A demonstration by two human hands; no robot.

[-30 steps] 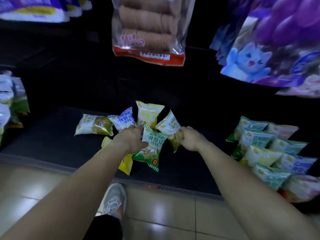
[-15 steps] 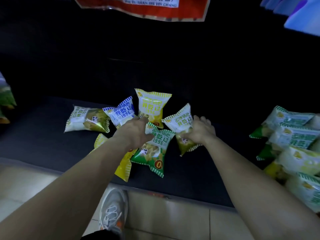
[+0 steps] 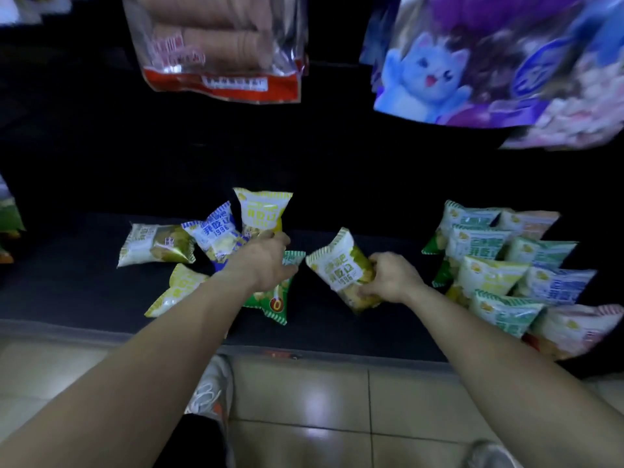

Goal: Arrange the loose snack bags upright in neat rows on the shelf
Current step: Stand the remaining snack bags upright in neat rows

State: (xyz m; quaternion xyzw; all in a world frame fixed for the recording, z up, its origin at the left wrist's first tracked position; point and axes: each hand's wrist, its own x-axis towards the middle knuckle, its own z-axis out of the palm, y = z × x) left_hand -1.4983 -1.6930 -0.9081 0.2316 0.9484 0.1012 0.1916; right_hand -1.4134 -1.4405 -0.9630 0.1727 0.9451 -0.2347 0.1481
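Observation:
Loose snack bags lie scattered on the dark bottom shelf. My right hand grips an olive-and-white bag and holds it tilted, apart from the pile. My left hand rests on the pile, fingers curled at the base of the upright yellow bag, covering most of a green bag. A blue bag, an olive bag lying flat and a yellow bag lie to the left. At the right, neat rows of upright bags stand.
A clear bag of round biscuits and a purple bag with a cat picture hang from the shelf above. More bags sit at the far left edge. Tiled floor and my shoe lie below the shelf's front lip.
My right hand has closed on the olive-and-white bag and drawn it rightward away from the pile. My left hand stays on the pile. The camera has tilted back up.

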